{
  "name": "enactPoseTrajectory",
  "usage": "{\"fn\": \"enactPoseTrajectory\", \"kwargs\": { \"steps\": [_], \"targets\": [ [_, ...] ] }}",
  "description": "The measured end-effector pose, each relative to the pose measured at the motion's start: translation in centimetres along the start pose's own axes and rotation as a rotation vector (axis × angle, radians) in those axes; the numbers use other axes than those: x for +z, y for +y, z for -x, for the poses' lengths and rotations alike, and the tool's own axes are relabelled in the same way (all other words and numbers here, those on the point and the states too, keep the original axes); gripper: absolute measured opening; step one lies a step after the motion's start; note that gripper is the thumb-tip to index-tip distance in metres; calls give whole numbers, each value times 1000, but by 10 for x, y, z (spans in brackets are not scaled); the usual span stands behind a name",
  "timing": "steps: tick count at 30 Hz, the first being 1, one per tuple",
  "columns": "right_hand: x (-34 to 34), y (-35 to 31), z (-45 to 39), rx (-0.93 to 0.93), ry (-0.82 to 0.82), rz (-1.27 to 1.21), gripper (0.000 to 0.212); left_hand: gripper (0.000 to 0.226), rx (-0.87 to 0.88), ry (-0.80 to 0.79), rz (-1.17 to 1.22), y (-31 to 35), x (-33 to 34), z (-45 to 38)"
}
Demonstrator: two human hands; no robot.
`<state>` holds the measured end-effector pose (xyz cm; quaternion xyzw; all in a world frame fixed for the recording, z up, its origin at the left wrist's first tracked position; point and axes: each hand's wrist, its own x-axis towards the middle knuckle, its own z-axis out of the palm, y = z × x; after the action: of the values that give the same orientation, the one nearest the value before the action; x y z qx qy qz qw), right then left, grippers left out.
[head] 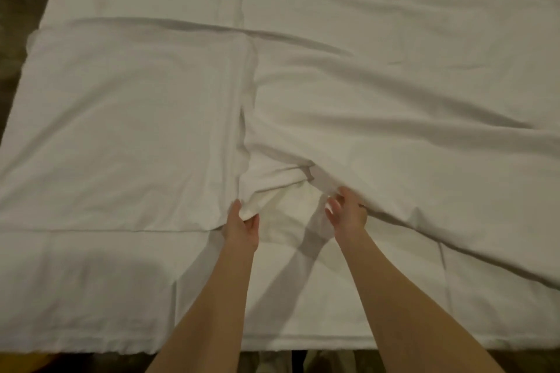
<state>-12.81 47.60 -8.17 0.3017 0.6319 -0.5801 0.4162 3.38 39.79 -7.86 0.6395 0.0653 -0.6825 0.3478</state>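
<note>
A large white sheet (378, 106) lies spread over a flat surface and fills most of the view, creased into folds and long wrinkles. Its near edge bunches up at the middle into a lifted fold (272, 182). My left hand (241, 224) pinches the left end of that fold between thumb and fingers. My right hand (347, 210) sits just right of it with fingers curled around the sheet's edge, lifting it off the layer below. Both bare forearms reach in from the bottom of the view.
Another white layer (91, 297) lies flat beneath, reaching the near hemmed edge (121, 348). A dark floor (18, 9) shows along the left side and below the near edge. The sheet runs out of view at the right and top.
</note>
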Motion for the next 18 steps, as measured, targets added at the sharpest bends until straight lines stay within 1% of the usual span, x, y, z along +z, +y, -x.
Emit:
{"fn": "enactPoseTrajectory", "kwargs": {
  "steps": [3, 6, 8, 11, 12, 15, 18],
  "targets": [
    [16, -15, 0, -8, 27, -159, 44, 17, -31, -81, 32, -5, 16, 3],
    [25, -30, -2, -10, 25, -283, 53, 23, -32, -122, 37, -11, 26, 5],
    [22, -41, -4, -11, 14, -325, 48, 32, 14, -121, 7, -11, 26, 1],
    [7, -55, -7, -27, 0, -295, 12, 46, 93, -84, -17, -7, 16, -5],
    [2, -58, -7, -39, -10, -278, 9, 47, 115, -73, -15, -5, 12, -5],
    [-9, -68, -5, -69, -46, -290, 16, 45, 188, -13, -45, 0, 2, -4],
    [-22, -69, -3, -80, -73, -339, 25, 52, 217, 99, -122, 3, -8, -5]
  ]
}}
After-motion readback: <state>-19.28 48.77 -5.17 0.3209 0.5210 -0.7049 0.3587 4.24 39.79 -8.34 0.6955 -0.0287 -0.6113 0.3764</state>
